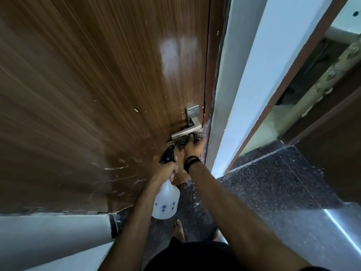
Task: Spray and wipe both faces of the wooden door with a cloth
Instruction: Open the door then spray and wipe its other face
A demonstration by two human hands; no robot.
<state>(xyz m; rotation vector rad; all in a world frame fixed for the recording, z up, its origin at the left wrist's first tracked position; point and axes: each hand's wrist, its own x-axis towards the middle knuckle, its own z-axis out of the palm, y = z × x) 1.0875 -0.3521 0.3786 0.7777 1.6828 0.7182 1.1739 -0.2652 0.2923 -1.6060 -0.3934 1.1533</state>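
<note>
Head view: the wooden door (97,85) fills the frame from 9 to 1 o'clock, its closing edge running down just right of centre. A pale sheen patch (172,53) sits on the face at about 12 o'clock, and white scuff marks (117,169) are scattered low on the face at about 8 o'clock.

The metal lever handle (187,130) is just right of centre, with its plate above it.

Your right hand (193,151) presses a checked cloth (181,142) against the door face just under the lever, at the closing edge. Fingers look spread on the cloth; I can't tell whether any are curled into it. There are black bands (192,162) on that wrist.

Your left hand (166,169) is wrapped around the neck of the spray bottle (166,202), just at 7 o'clock of the right hand, nearly touching it. The bottle's black trigger head (168,155) points up at the door; its translucent body with blue flower prints hangs below your fist.

A white door frame (244,75) runs from 1 o'clock down to centre. There is dark speckled floor (273,182) at 4 o'clock. One bare foot (178,229) shows at 6 o'clock, under the bottle.
</note>
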